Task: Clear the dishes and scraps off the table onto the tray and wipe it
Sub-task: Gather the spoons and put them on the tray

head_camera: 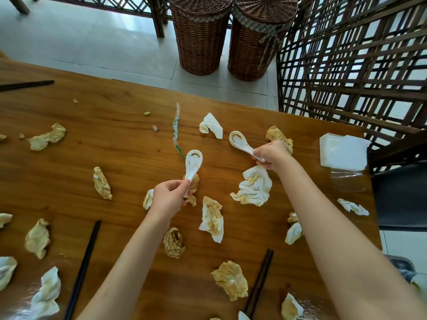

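Two white ceramic spoons, both smeared brown in the bowl, sit near the frame's centre; the left spoon [192, 167] points upward, gripped at its handle by the left hand [168, 197]; the right spoon [242, 143] angles toward the upper left, held by the right hand [272, 153]; stained crumpled napkins [254, 185] litter the wooden bench [115, 139]; black chopsticks [83, 269] lie at lower left.

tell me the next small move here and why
Probably carry both spoons to the tray, which is out of view: the left hand holds one white soup spoon, the right hand holds the other spoon, and stained napkins remain to gather.
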### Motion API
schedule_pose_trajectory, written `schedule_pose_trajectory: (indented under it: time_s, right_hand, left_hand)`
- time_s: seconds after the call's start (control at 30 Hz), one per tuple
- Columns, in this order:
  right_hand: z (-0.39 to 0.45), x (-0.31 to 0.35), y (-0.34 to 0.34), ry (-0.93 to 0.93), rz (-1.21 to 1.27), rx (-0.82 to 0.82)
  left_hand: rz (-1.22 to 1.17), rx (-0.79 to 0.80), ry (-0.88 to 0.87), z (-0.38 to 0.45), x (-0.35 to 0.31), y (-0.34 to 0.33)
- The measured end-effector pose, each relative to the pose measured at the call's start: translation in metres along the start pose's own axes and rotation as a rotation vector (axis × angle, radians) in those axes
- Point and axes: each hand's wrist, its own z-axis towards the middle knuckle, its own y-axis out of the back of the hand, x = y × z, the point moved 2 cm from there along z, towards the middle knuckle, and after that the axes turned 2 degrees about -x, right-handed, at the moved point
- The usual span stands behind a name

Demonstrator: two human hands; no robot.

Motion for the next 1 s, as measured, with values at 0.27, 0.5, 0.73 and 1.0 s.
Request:
schedule_pose_trajectory:
  time_s: [0.27, 0.5, 0.73, 1.0]
  right_hand:
    - [-0.043, -0.011, 0.023, 0.019, 0.219, -0.092]
    - [-0.12, -0.073, 0.063, -0.026, 0.408, -0.154]
    - [-0.19, -0.164, 0.101, -0.125, 0.518, -0.2]
    - [-0.266, -0.283, 0.126, -0.152, 0.57, -0.299]
  left_hand:
    - [0.012, 0.058, -0.049, -0.022, -0.008, -0.001]
    - [0.035, 0.219, -0.064, -0.067, -0.02, -0.012]
    - [0.11, 0.339, -0.125, -0.131, -0.005, -0.03]
    - [0.17, 0.431, -0.165, -0.227, 0.047, -0.052]
